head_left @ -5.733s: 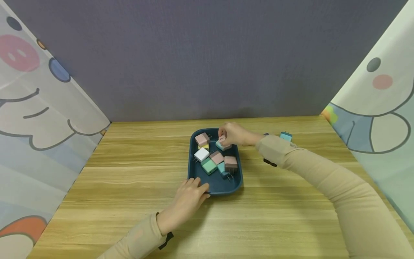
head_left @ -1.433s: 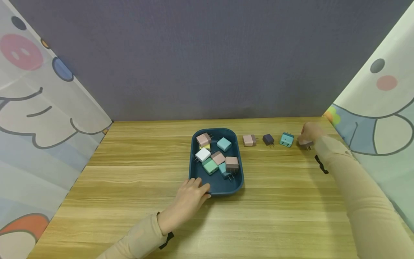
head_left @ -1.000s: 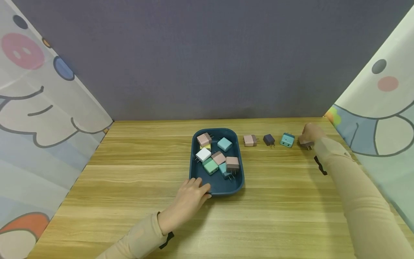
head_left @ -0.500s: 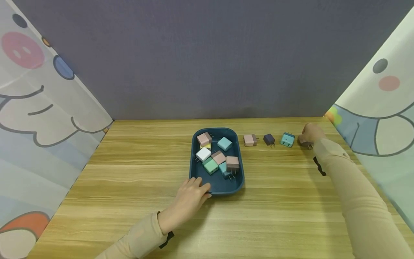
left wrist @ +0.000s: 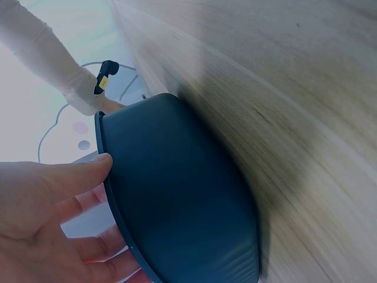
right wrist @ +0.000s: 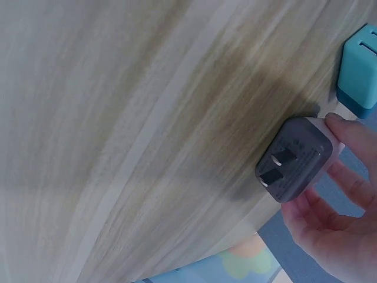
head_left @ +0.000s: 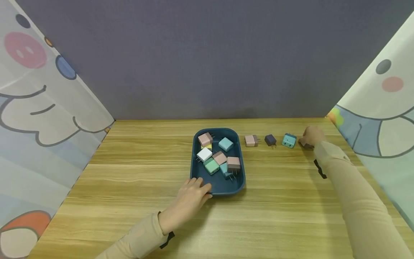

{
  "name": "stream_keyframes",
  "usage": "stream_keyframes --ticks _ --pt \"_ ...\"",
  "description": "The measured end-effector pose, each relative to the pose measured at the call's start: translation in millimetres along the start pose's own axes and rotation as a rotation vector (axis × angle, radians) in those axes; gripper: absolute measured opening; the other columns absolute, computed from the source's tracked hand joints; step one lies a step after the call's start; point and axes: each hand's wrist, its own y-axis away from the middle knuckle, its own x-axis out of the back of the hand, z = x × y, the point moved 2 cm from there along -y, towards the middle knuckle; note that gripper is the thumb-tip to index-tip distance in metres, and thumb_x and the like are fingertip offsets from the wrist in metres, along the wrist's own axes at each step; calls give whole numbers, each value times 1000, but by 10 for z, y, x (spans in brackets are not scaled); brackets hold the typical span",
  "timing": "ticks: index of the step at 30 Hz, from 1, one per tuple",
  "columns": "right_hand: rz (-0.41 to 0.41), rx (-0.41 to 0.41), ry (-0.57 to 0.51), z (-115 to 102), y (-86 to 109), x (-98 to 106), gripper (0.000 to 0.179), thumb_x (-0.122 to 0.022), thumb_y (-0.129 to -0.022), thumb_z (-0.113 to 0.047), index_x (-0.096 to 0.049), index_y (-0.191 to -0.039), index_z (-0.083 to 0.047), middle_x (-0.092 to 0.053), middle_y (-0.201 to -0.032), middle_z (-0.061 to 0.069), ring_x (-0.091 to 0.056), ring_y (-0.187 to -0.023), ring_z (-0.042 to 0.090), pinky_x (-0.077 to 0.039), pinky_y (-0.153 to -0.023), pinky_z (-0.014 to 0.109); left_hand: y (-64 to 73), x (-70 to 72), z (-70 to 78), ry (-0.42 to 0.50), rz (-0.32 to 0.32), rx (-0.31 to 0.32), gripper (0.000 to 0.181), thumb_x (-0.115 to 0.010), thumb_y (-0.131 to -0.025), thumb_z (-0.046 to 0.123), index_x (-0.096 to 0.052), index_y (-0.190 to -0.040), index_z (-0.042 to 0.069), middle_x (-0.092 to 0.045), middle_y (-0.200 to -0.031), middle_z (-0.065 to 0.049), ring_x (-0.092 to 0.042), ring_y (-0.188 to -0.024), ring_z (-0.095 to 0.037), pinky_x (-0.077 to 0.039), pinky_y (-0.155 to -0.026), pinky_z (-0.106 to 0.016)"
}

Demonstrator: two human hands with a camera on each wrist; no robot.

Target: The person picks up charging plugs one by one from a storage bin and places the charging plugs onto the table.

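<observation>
Three plugs [head_left: 270,140] out on the counter [head_left: 129,201], right of the tray [head_left: 223,185]; my right hand [head_left: 313,135] pinches a fourth plug [right wrist: 297,159]. Left hand [head_left: 187,199] grips the near rim. Looks like eight left inside.

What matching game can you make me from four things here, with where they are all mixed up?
Things
1. White boxy plug
2. Small navy boxy plug
3. Boxy dark-ended plug, rightmost in the head view
4. Left hand

Places
A. On the wood-grain table, between a pink-and-brown boxy plug and a turquoise boxy plug
B. Gripping the rim of the dark blue rounded tray
C. Held by the right hand
D. Lying inside the tray

Pairs: 1-D, 2-A, 3-C, 4-B
</observation>
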Motion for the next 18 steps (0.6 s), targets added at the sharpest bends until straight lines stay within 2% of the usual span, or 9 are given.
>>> stream_keyframes --ticks 8,15,18 --pt "-6 -7 -4 35 -14 -19 30 -58 -76 -11 -55 -87 17 -58 -81 26 -53 -72 34 -44 -65 44 -1 0 1 -1 3 -4 14 -69 -76 24 -58 -78 16 -46 -67 2 -39 -59 -11 -32 -56 -24" --pt "4 9 29 6 16 6 39 -51 -83 -17 -51 -96 20 -53 -95 35 -50 -86 47 -40 -75 51 3 0 -4 2 -7 4 13 -68 -76 24 -58 -77 16 -46 -68 2 -40 -59 -11 -31 -56 -24" --pt "6 6 43 -7 19 24 40 -47 -86 -19 -50 -97 19 -52 -97 36 -50 -87 48 -40 -76 52 7 0 -5 1 -8 5 13 -69 -76 24 -58 -77 16 -46 -67 2 -39 -59 -11 -31 -56 -24"
